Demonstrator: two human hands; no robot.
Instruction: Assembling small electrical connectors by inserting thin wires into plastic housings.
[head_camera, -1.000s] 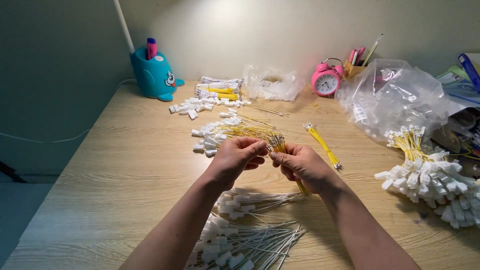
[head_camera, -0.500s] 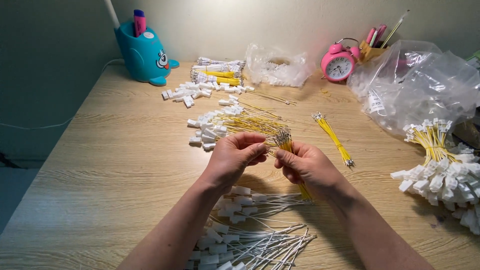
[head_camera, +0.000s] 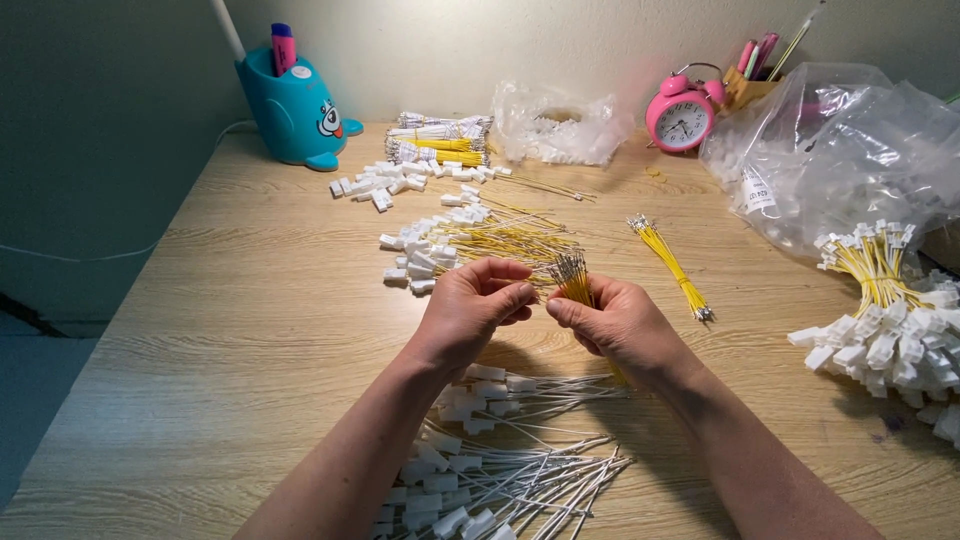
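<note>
My right hand (head_camera: 615, 322) is closed around a small bundle of thin yellow wires with bare metal tips (head_camera: 572, 278), the tips fanning upward above my thumb and the tail of the bundle running down under my palm. My left hand (head_camera: 472, 305) sits just beside it, fingers curled and pinched together at the tips of the same bundle (whether a single wire is between those fingertips I cannot tell, they cover it). Both hands hover over the pale wooden tabletop (head_camera: 220, 330).

Just beyond my hands lies a heap of yellow wires fitted with white plastic connectors (head_camera: 450, 240), and to the right of it a loose straight bundle of yellow wires (head_camera: 668, 262) rests on its own. Near my forearms spreads a pile of white wires with white connectors (head_camera: 500, 470). At the right edge is another heap of white connectors on yellow wires (head_camera: 885, 320), below a crumpled clear plastic bag (head_camera: 850, 140). At the back stand a teal whale-shaped pen holder (head_camera: 295, 110) and a pink round alarm clock (head_camera: 680, 118).
</note>
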